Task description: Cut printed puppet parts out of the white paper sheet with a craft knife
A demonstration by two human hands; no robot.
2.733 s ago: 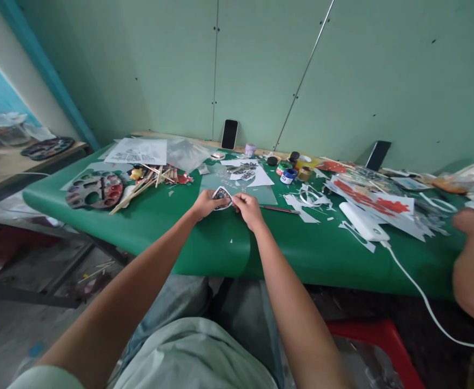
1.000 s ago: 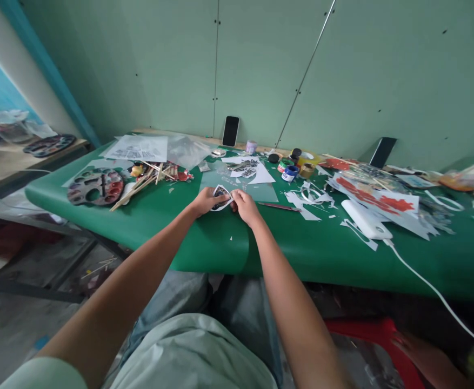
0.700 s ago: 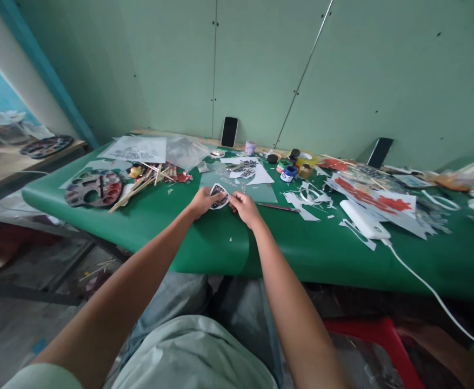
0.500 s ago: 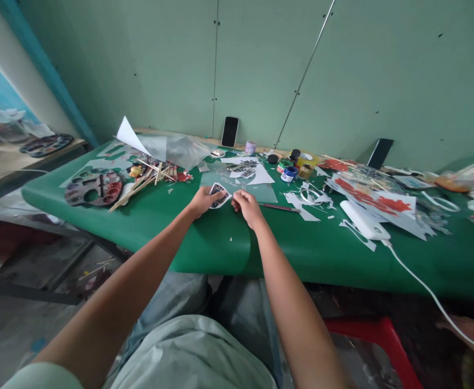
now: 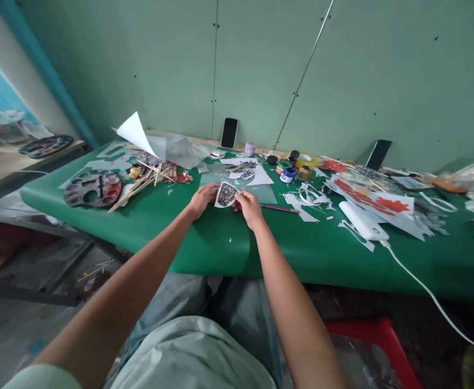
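Flanking a held cutout (image 5: 226, 194), palette (image 5: 83, 185) and sticks (image 5: 134, 193) left, paper scraps (image 5: 302, 205) right

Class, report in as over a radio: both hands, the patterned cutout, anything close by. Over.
Right hand pinching right edge of patterned cutout. Left hand at its left edge, grip unclear. Pen-like tool lying just right of right hand.

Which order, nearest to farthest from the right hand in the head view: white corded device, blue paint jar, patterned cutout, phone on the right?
1. Patterned cutout: in the right hand, by its right edge.
2. Blue paint jar: ahead, to the right.
3. White corded device: farther right.
4. Phone on the right: far right, at the back.
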